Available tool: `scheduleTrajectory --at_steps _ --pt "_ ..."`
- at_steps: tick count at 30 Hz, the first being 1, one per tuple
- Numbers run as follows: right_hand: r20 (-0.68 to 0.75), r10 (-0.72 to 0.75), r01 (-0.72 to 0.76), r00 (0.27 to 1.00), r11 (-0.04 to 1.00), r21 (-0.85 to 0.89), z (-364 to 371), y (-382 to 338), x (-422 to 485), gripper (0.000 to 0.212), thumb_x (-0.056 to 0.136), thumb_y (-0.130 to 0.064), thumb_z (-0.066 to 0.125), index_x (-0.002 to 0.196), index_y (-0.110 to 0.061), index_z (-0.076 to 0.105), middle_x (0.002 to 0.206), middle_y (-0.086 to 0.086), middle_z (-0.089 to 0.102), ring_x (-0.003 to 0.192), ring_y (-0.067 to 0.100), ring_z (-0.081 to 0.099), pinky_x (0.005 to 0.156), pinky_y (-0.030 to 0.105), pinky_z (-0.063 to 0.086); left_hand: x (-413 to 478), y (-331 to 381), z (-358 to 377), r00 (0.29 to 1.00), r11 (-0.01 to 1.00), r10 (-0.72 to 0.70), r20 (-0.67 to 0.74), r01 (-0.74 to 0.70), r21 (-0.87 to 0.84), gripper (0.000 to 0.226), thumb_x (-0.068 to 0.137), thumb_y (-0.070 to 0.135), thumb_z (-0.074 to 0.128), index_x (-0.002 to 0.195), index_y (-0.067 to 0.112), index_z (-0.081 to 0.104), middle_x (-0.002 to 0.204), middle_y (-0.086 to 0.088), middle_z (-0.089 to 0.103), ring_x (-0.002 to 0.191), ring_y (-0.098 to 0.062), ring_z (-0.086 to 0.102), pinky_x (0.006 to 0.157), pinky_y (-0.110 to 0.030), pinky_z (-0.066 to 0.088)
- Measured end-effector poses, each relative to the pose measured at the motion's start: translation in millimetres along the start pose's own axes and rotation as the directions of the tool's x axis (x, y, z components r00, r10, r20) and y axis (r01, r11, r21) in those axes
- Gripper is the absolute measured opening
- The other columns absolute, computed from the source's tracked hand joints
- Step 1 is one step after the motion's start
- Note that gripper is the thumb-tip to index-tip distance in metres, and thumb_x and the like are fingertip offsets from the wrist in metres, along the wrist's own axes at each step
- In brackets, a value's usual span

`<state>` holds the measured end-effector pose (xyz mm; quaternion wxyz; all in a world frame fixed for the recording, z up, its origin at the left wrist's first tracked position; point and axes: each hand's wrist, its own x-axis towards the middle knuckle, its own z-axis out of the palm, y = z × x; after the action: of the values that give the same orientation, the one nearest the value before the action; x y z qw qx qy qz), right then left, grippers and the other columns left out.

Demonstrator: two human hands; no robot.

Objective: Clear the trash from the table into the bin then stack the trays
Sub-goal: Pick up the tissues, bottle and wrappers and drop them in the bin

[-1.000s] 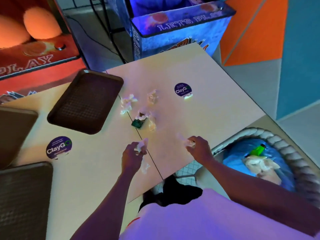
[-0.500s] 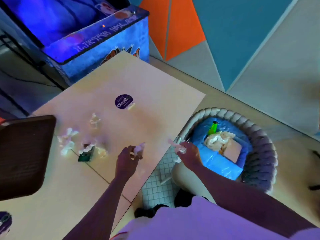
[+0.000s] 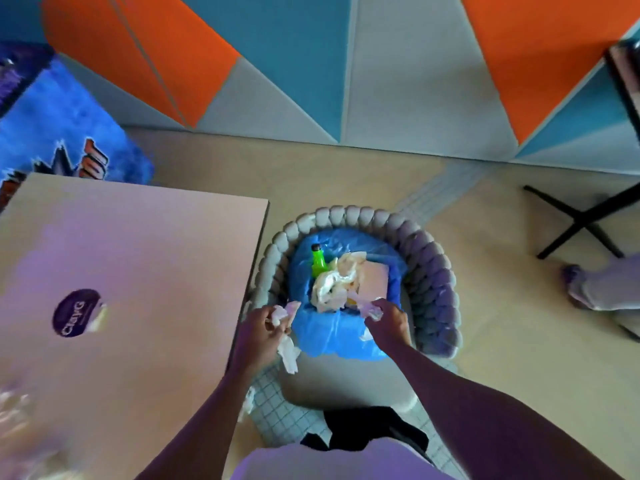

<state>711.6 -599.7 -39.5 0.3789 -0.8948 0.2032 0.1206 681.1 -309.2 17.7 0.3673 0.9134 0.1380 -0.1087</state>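
Note:
The bin (image 3: 440,271) is a woven grey basket lined with a blue bag, standing on the floor right of the table (image 3: 138,258). Inside it lie a green bottle (image 3: 318,262), crumpled paper and a flat pale box. My left hand (image 3: 263,332) grips crumpled white tissue (image 3: 285,315) at the bin's near-left rim, and a strip of tissue hangs below the fist. My right hand (image 3: 388,322) pinches another crumpled tissue (image 3: 372,310) over the blue liner. No trays are in view.
A purple round sticker (image 3: 76,312) is on the tabletop. Blurred white scraps (image 3: 14,410) lie at the table's near-left corner. A black crossed table base (image 3: 585,220) and another person's foot (image 3: 602,289) are on the floor at right. An arcade cabinet (image 3: 59,133) stands behind the table.
The view swung right from the table to the bin. Both hands carried their tissue off the table edge and now hover over the bin's near rim.

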Motion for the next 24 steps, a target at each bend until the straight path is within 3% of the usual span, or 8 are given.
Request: scheduleTrajectory --at_steps 2,4,10,12,15,18,21,24 --pt "-0.006 0.029 -0.029 1.0 1.0 -0.001 -4 10 20 0.03 0.072 -0.019 0.08 0.1 -0.014 0.072 0.099 0.009 0.073 0.092 0.031 0.067 0.076 0.031 0.047 25 27 21 0.998 1.0 -0.028 0.054 0.029 -0.009 0.014 0.087 0.033 0.076 0.093 0.023 0.069 0.081 0.013 0.072 0.075 -0.004 0.07 0.058 -0.015 0.047" --pt "0.004 0.029 -0.029 1.0 0.999 -0.016 -7 12 40 0.032 0.072 -0.017 0.078 0.103 -0.014 0.072 0.104 0.008 0.072 0.096 0.03 0.066 0.08 0.03 0.047 49 49 38 0.995 0.999 -0.042 0.09 0.039 0.032 0.014 0.086 0.028 0.076 0.097 0.023 0.069 0.085 0.015 0.068 0.077 -0.008 0.066 0.06 -0.019 0.039" --pt "0.067 0.041 -0.038 0.997 0.998 -0.051 -4 -7 97 0.047 0.074 -0.018 0.076 0.12 -0.02 0.066 0.124 0.011 0.064 0.115 0.03 0.06 0.095 0.031 0.045 119 66 69 0.972 0.997 -0.07 0.224 0.078 -0.024 0.04 0.083 0.034 0.077 0.121 0.026 0.065 0.112 0.005 0.074 0.097 -0.016 0.073 0.087 -0.039 0.06" --pt "0.124 0.047 -0.038 0.991 0.997 -0.07 -4 -11 106 0.06 0.075 -0.022 0.077 0.132 -0.024 0.06 0.131 0.01 0.06 0.122 0.03 0.056 0.1 0.034 0.044 127 75 71 0.958 0.983 -0.08 0.276 0.123 -0.139 0.058 0.089 0.03 0.08 0.14 0.022 0.055 0.133 0.007 0.064 0.113 -0.014 0.068 0.099 -0.041 0.057" --pt "0.168 0.068 -0.05 0.983 0.993 -0.109 -7 -9 109 0.074 0.077 -0.028 0.078 0.145 -0.03 0.047 0.135 0.01 0.057 0.124 0.031 0.054 0.099 0.038 0.046 128 73 62 0.953 0.965 -0.13 0.273 0.185 -0.186 0.075 0.092 0.03 0.077 0.156 0.018 0.039 0.146 0.004 0.051 0.128 -0.015 0.058 0.107 -0.036 0.05" --pt "0.141 0.071 -0.05 0.987 0.988 -0.146 -8 -5 107 0.072 0.077 -0.027 0.076 0.144 -0.026 0.049 0.135 0.011 0.057 0.122 0.031 0.056 0.099 0.036 0.045 117 56 44 0.951 0.962 -0.178 0.255 0.223 -0.161 0.067 0.094 0.033 0.075 0.152 0.017 0.045 0.151 -0.003 0.054 0.128 -0.017 0.061 0.105 -0.039 0.054" --pt "0.163 0.095 -0.066 0.982 0.981 -0.18 -9 -11 100 0.06 0.079 -0.029 0.075 0.135 -0.021 0.057 0.134 0.01 0.059 0.121 0.03 0.057 0.097 0.036 0.046 98 33 17 0.955 0.97 -0.218 0.201 0.234 -0.061 0.051 0.097 0.031 0.071 0.143 0.014 0.057 0.141 -0.002 0.063 0.12 -0.018 0.067 0.096 -0.029 0.053" --pt "0.186 0.084 -0.051 0.979 0.983 -0.176 -3 -20 89 0.045 0.078 -0.029 0.071 0.122 -0.021 0.065 0.123 0.009 0.066 0.113 0.032 0.062 0.092 0.036 0.05 72 5 -9 0.96 0.967 -0.247 0.132 0.253 -0.034 0.037 0.095 0.037 0.072 0.128 0.02 0.069 0.129 0.001 0.072 0.108 -0.017 0.072 0.097 -0.037 0.058"
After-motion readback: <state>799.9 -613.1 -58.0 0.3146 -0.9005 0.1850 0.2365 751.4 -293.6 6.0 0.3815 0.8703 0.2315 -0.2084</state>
